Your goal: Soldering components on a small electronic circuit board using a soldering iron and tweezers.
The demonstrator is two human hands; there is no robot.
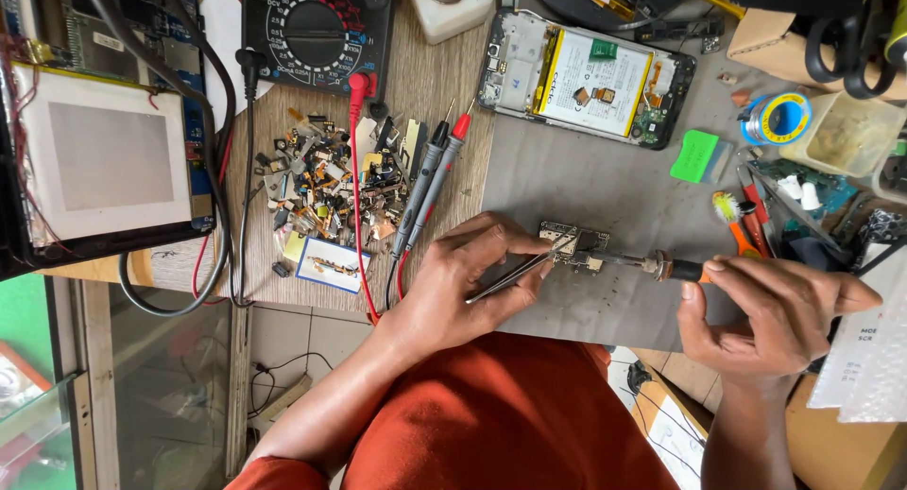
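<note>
Here, circuit board [573,241] between left hand [463,287], right hand [770,315]

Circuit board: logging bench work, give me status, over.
Left hand pinches tweezers onto circuit board. Right hand holds soldering iron, tip at board. Nothing between; multimeter probes lie left.

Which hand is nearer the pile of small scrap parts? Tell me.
Left. The left hand, holding tweezers, lies just right of the scrap pile, beside the multimeter probes. The right hand, gripping the soldering iron, is farther right, beyond the small circuit board.
</note>
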